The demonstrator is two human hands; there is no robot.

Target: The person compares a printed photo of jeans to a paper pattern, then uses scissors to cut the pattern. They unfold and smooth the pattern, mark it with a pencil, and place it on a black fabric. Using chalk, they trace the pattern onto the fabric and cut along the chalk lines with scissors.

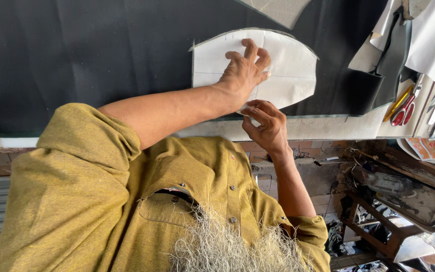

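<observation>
A white paper pattern (288, 63) with a curved right end lies on black cloth (86, 55) spread over the table. My left hand (245, 70) presses flat on the pattern, fingers spread, with the forearm reaching in from the left. My right hand (267, 123) is at the pattern's near edge, by the table's front edge. Its fingertips pinch a small white piece, likely chalk (247, 109), just under my left wrist.
Red-handled scissors (403, 113) and a yellow-handled tool (396, 103) lie on the right of the table among loose paper pieces (434, 35). Another pale pattern piece (278, 9) sits at the far edge. A cluttered wooden shelf (378, 221) stands below on the right.
</observation>
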